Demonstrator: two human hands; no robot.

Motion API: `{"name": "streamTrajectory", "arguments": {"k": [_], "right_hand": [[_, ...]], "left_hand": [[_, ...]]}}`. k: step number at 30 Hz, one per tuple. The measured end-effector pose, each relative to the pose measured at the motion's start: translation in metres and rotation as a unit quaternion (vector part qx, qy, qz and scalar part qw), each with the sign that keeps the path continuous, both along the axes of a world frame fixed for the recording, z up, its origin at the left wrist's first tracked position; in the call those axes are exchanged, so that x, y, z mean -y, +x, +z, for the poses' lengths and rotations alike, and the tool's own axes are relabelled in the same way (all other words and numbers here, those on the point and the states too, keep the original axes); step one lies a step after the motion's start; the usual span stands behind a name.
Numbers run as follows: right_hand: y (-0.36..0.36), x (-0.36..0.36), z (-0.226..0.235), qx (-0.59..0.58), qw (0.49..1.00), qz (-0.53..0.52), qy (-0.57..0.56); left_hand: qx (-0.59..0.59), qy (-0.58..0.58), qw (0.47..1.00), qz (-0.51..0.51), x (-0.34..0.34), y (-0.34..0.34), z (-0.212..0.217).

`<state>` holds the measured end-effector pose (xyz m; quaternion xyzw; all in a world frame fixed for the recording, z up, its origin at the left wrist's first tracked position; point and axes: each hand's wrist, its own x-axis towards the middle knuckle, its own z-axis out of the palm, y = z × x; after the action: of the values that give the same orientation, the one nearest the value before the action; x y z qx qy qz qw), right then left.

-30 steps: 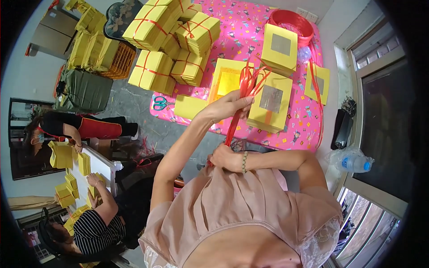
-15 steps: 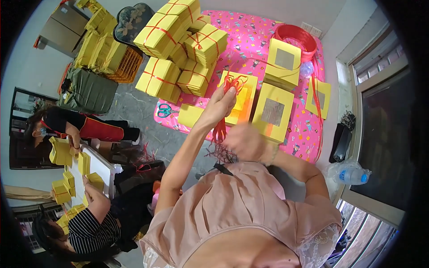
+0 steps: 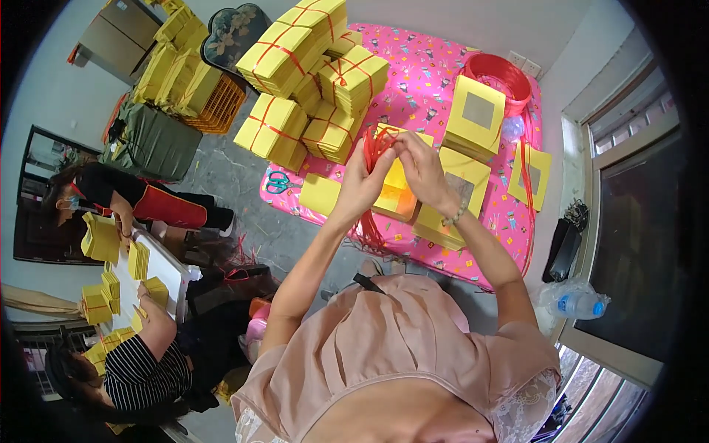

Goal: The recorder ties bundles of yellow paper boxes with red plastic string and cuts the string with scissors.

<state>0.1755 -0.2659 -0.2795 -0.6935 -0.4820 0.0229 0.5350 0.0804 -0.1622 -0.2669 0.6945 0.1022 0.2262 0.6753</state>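
Both hands are raised together over the near edge of the pink mat (image 3: 443,81). Left hand (image 3: 362,184) and right hand (image 3: 422,168) have fingers pinched together on one bunch of thin red strings (image 3: 375,144); loops fan above the fingertips and the tails hang below the left wrist toward the mat edge.

Risks, as I judge them:
- The loose tails could snag on the yellow paper stack (image 3: 395,196) right under the hands and drag its top sheets off.
- The grip covers many strands at once, so a slack pinch likely drops a few or pulls out more than one.
- The strands look springy and could tangle as they fan.

Counts, near to far:
- Hands on the strings: 2.
- Red string bunch in hand: 1; strand count can't be told.
- Loose yellow stacks on the mat near the hands: about 4; two show a grey square in the middle, and one more such sheet (image 3: 533,177) sits at right.
- Scissors (image 3: 277,181): 1, at the left mat edge.
- Tied yellow bundles (image 3: 325,81) with red string, far left of the mat: about 6 visible; the pile hides more.
- Red basin (image 3: 498,74): 1, far right.
- Plastic bottle (image 3: 580,303): 1, right, by the window.
- Other people (image 3: 140,207): 2, at left, handling yellow sheets.
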Motion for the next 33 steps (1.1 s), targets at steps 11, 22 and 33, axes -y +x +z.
{"name": "streamTrajectory", "arguments": {"k": [11, 22, 33], "right_hand": [[-0.043, -0.015, -0.013, -0.088, 0.991, -0.007, 0.1], [-0.063, 0.015, -0.035, -0.186, 0.902, 0.359, -0.151], [0.04, 0.086, 0.021, -0.199, 0.787, 0.382, -0.441]], "left_hand": [[0.004, -0.025, 0.995, 0.095, 0.005, 0.011, -0.02], [0.284, -0.323, 0.901, 0.053, -0.08, -0.084, 0.078], [0.29, -0.455, 0.788, 0.297, -0.26, -0.302, -0.142]]}}
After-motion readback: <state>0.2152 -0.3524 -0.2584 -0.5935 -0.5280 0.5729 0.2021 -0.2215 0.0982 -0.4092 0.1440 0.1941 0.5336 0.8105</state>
